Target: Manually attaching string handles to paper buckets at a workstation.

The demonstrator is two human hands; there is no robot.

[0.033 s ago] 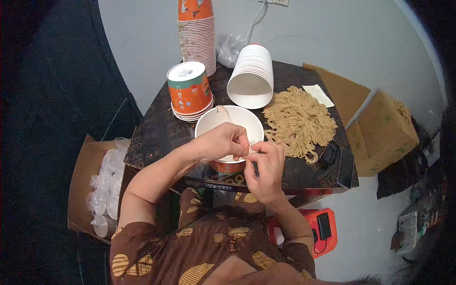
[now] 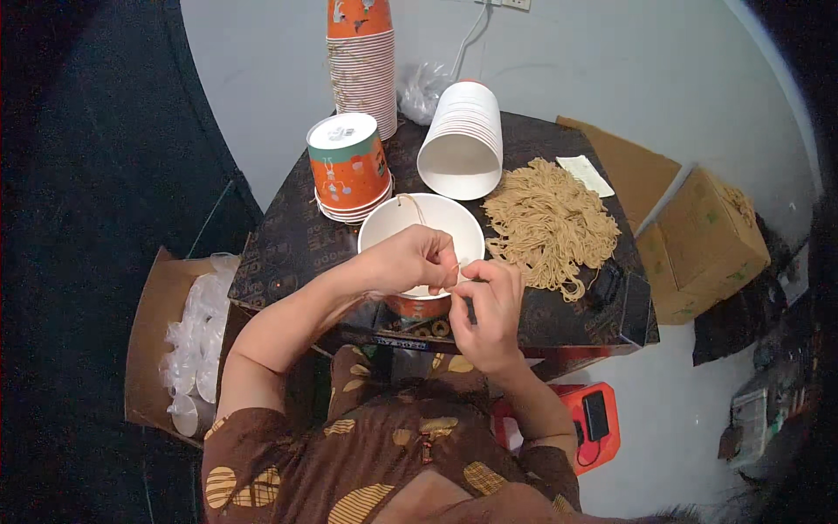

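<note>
A paper bucket (image 2: 381, 229), white inside and orange outside, stands mouth up near the table's front edge. Through its far rim runs a tan cord (image 2: 417, 207) that hangs inside. At the near rim, my left hand (image 2: 410, 260) pinches a thin piece of cord with bent fingers, over the bucket's mouth. My right hand (image 2: 491, 306) is closed on the cord too, its thumb and fingertips close to the left ones. The fingers hide most of the cord and the near rim hole, if there is one.
Right of the bucket lies a heap of tan cords (image 2: 554, 227) beside a folded white paper (image 2: 585, 175). Behind are nested buckets on their side (image 2: 463, 144), upside-down buckets (image 2: 349, 170) and a tall stack (image 2: 362, 83). Cardboard boxes (image 2: 707, 240) flank the dark table (image 2: 279, 253).
</note>
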